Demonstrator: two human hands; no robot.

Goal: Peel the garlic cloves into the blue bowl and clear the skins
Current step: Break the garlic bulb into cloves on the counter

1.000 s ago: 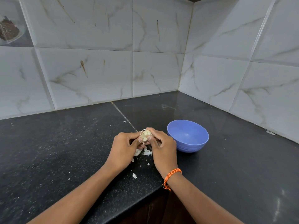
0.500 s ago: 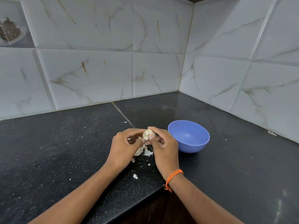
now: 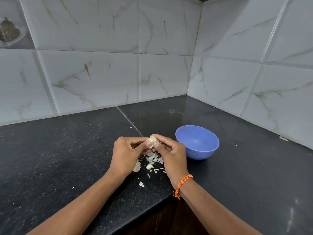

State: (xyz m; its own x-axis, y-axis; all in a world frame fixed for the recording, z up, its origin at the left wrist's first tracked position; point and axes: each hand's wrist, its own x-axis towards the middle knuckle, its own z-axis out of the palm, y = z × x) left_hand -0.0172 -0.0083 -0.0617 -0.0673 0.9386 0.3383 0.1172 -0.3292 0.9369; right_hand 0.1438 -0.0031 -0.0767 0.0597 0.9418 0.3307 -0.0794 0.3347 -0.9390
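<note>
Fingertips (image 3: 149, 144) of the left hand (image 3: 126, 154) and right hand (image 3: 171, 154) are pinched on a garlic bulb (image 3: 152, 140), held above loose skins (image 3: 151, 161) on the countertop (image 3: 67, 158); peeling is underway, the blue bowl (image 3: 197, 142) apparently empty; a freed clove must next be dropped there

Surface finishes at the peeling station.
Speckled stone worktop (image 3: 50, 158) showing polished; blue bowl (image 3: 197, 142) looking matt plastic; skins (image 3: 150, 162) appearing papery.
</note>
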